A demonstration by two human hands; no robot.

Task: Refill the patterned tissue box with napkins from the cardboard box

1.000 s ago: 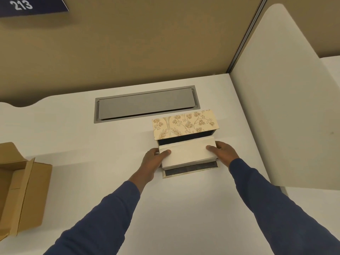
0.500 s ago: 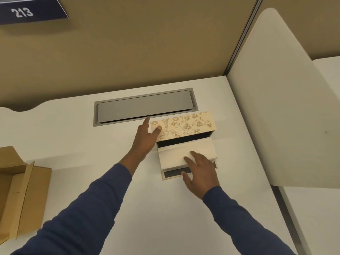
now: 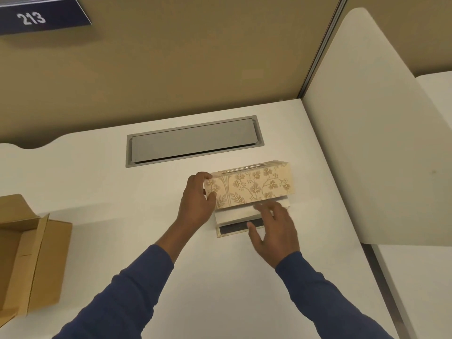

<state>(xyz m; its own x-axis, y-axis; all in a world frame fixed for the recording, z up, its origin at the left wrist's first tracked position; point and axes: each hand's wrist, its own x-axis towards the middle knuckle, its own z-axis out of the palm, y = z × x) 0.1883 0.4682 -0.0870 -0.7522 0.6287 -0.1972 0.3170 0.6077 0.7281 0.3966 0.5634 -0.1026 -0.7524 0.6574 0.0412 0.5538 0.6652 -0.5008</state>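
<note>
The patterned tissue box, cream with a tan leaf print, stands on the white desk right of centre. My left hand grips its left end and holds it tilted over the white napkin stack. The stack rests on the box's flat base, whose dark strip shows at the front. My right hand lies flat with fingers spread on the napkins and the base. The open cardboard box sits at the desk's left edge.
A grey cable hatch is set into the desk behind the tissue box. A tan partition wall with a "213" sign rises at the back. A white divider panel stands close on the right.
My left hand went from the napkin stack to the patterned cover and tipped it forward over the napkins. My right hand shifted from the stack's right end to lie flat on its front.
</note>
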